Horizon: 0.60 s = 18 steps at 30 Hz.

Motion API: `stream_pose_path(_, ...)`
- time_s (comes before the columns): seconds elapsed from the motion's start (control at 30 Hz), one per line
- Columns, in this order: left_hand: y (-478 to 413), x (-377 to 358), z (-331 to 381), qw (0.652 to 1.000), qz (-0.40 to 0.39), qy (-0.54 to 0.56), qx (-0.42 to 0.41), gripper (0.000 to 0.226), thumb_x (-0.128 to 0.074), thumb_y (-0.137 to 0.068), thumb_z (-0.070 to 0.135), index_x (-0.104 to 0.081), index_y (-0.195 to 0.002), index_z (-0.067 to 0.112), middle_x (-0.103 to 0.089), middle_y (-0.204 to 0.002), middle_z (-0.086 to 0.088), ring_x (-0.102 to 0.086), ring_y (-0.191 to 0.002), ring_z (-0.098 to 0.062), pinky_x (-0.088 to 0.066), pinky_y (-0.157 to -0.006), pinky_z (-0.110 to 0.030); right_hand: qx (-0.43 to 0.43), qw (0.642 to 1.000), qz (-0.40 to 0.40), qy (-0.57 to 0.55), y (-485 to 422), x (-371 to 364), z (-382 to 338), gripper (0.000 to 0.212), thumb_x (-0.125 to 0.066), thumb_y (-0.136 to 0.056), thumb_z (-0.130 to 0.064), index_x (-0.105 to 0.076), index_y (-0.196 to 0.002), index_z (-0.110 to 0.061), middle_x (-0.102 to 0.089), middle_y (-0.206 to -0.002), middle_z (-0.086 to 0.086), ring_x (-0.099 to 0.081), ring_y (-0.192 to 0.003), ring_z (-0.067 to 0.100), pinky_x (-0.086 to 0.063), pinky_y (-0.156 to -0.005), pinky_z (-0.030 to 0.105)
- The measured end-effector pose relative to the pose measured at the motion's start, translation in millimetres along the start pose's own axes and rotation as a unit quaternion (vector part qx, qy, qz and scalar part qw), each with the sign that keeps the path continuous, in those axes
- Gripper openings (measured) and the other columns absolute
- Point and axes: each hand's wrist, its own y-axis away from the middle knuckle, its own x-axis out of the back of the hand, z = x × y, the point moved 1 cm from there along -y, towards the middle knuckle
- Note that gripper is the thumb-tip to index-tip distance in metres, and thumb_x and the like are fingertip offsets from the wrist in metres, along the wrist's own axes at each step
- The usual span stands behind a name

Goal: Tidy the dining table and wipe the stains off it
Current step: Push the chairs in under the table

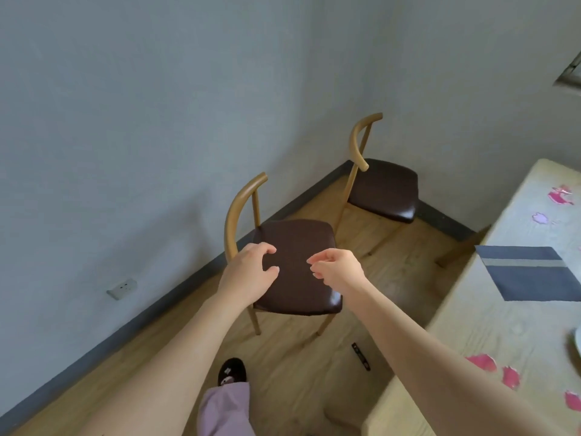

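Observation:
The dining table (490,316) fills the right edge, covered in a pale cloth with pink flower prints. A grey-blue placemat (531,273) lies on it. A wooden chair with a dark brown seat (297,265) stands in front of me, away from the table. My left hand (248,273) hovers over the seat's left side, fingers curled and apart, holding nothing. My right hand (338,267) hangs over the seat's right side, fingers loosely bent, also holding nothing. Neither hand clearly touches the chair.
A second matching chair (382,188) stands farther back by the wall corner. A small dark object (361,356) lies on the wooden floor. My foot in a dark slipper (232,371) is below. A white dish edge (576,341) shows at the table's right.

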Motion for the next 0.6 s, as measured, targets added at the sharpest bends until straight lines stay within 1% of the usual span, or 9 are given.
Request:
stream_pose_path(0.1, -41.3, 13.3, -19.5, 1.0, -0.024, -0.003, -0.009, 0.042, -0.058, -0.092, 0.03, -0.047, -0.132, 0.027, -0.044, -0.142, 0.004, -0.054, -0.115, -0.013, -0.046, -0.087, -0.024, -0.03, 0.999, 0.014, -0.01, -30.2, -17.1, -13.9, 0.023, -0.057, -0.086, -0.014, -0.068, -0.075, -0.032, -0.069, -0.083, -0.006, -0.066, -0.088, 0.015, -0.057, -0.081, 0.032)
stream_pose_path(0.17, -74.3, 23.8, -38.9, 1.0, -0.028, -0.002, -0.003, 0.045, -0.058, -0.092, 0.031, -0.045, -0.134, 0.027, -0.042, -0.143, 0.004, -0.055, -0.112, -0.013, -0.047, -0.083, -0.023, -0.047, 0.999, 0.024, -0.009, -55.1, -31.2, -28.2, 0.021, -0.057, -0.087, -0.016, -0.069, -0.078, -0.031, -0.069, -0.084, -0.004, -0.067, -0.086, 0.014, -0.058, -0.08, 0.033)
stream_pose_path(0.2, -89.0, 28.0, -47.8, 0.999, -0.033, -0.001, 0.002, 0.047, -0.058, -0.091, 0.031, -0.043, -0.136, 0.027, -0.041, -0.144, 0.003, -0.056, -0.112, -0.014, -0.048, -0.083, -0.024, -0.053, 0.998, 0.029, -0.01, -65.3, -37.9, -36.1, 0.02, -0.057, -0.089, -0.016, -0.07, -0.082, -0.029, -0.069, -0.087, -0.003, -0.066, -0.086, 0.013, -0.058, -0.077, 0.03)
stream_pose_path(0.27, -121.0, 33.4, -68.4, 0.999, -0.047, 0.005, 0.017, 0.054, -0.06, -0.09, 0.032, -0.038, -0.14, 0.027, -0.039, -0.145, 0.001, -0.055, -0.115, -0.018, -0.053, -0.088, -0.031, -0.063, 0.997, 0.037, -0.016, -89.2, -55.6, -52.6, 0.016, -0.057, -0.091, -0.016, -0.071, -0.092, -0.024, -0.067, -0.094, -0.002, -0.064, -0.088, 0.011, -0.054, -0.067, 0.02)
stream_pose_path(0.3, -132.8, 33.6, -76.6, 0.998, -0.053, 0.008, 0.027, 0.058, -0.061, -0.089, 0.033, -0.035, -0.141, 0.027, -0.038, -0.145, 0.0, -0.055, -0.116, -0.021, -0.054, -0.089, -0.035, -0.067, 0.997, 0.039, -0.022, -97.6, -63.1, -58.4, 0.016, -0.057, -0.092, -0.015, -0.071, -0.095, -0.022, -0.066, -0.097, -0.001, -0.063, -0.09, 0.01, -0.052, -0.064, 0.016)
stream_pose_path(0.33, -144.5, 32.9, -85.0, 0.997, -0.062, 0.011, 0.039, 0.063, -0.062, -0.088, 0.034, -0.032, -0.143, 0.027, -0.036, -0.146, -0.002, -0.053, -0.118, -0.023, -0.055, -0.09, -0.038, -0.073, 0.996, 0.04, -0.025, -105.1, -70.8, -64.0, 0.016, -0.057, -0.092, -0.015, -0.071, -0.096, -0.022, -0.066, -0.097, -0.001, -0.062, -0.091, 0.01, -0.051, -0.064, 0.016)
stream_pose_path(0.47, -184.9, 15.1, -120.0, 0.988, -0.118, 0.016, 0.097, 0.088, -0.07, -0.081, 0.039, -0.015, -0.149, 0.026, -0.023, -0.152, -0.006, -0.047, -0.127, -0.03, -0.054, -0.091, -0.043, -0.117, 0.993, 0.03, -0.018, -129.3, -102.9, -67.8, 0.021, -0.056, -0.088, -0.013, -0.068, -0.082, -0.029, -0.067, -0.089, -0.004, -0.063, -0.092, 0.013, -0.055, -0.081, 0.028)
stream_pose_path(0.53, -197.2, 2.3, -132.1, 0.981, -0.147, 0.031, 0.125, 0.098, -0.073, -0.078, 0.038, -0.008, -0.15, 0.028, -0.021, -0.153, -0.007, -0.047, -0.127, -0.032, -0.053, -0.091, -0.044, -0.136, 0.99, 0.025, -0.011, -137.7, -112.3, -60.8, 0.022, -0.056, -0.087, -0.013, -0.067, -0.078, -0.03, -0.067, -0.085, -0.005, -0.064, -0.092, 0.015, -0.054, -0.082, 0.029)
stream_pose_path(0.6, -206.1, -10.1, -143.1, 0.969, -0.171, 0.057, 0.17, 0.105, -0.075, -0.077, 0.034, 0.0, -0.15, 0.027, -0.021, -0.153, -0.01, -0.05, -0.123, -0.032, -0.053, -0.088, -0.04, -0.154, 0.988, 0.023, -0.008, -145.2, -116.7, -54.4, 0.024, -0.056, -0.087, -0.013, -0.066, -0.075, -0.031, -0.066, -0.08, -0.006, -0.065, -0.092, 0.017, -0.054, -0.082, 0.03)
